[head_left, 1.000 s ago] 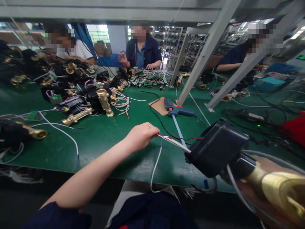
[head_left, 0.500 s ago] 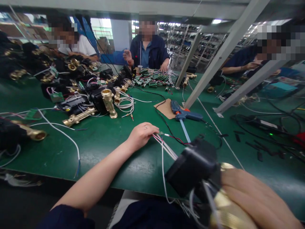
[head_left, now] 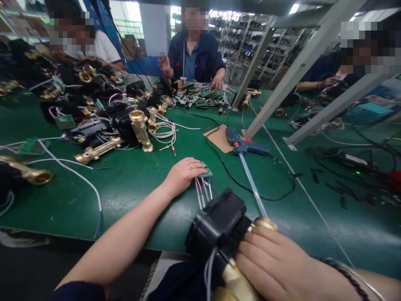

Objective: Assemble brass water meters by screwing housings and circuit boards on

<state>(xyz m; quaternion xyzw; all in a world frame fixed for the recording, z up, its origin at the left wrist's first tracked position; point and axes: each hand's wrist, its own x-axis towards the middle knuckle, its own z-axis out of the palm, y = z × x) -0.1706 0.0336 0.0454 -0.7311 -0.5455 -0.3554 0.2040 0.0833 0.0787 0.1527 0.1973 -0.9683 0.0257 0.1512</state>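
My left hand (head_left: pixel 184 175) is closed on a small green circuit board (head_left: pixel 206 170) just over the bench. White, red and blue wires (head_left: pixel 203 194) run from the board down to a black plastic housing (head_left: pixel 216 219). That housing sits on a brass pipe body (head_left: pixel 234 278), which my right hand (head_left: pixel 272 259) grips from the right at the bench's front edge. A grey cable (head_left: pixel 209 271) hangs from the housing's near side. Beyond my right hand, a blue glue gun (head_left: pixel 247 144) with a long glue stick (head_left: pixel 253 184) lies on a piece of brown cardboard (head_left: pixel 216 140).
Brass-and-black meter units (head_left: pixel 138 129) with coiled cables crowd the left of the green bench (head_left: pixel 125 196). Circuit boards (head_left: pixel 200 96) lie heaped before a person (head_left: pixel 194 54) opposite. Slanted metal posts (head_left: pixel 300 71) stand on the right. Black strips (head_left: pixel 338 190) and a power adapter (head_left: pixel 354 161) lie there.
My right hand has brought the brass body and black housing leftward, nearer to my left hand. The circuit board in my left hand now shows more plainly, its wires pointing down.
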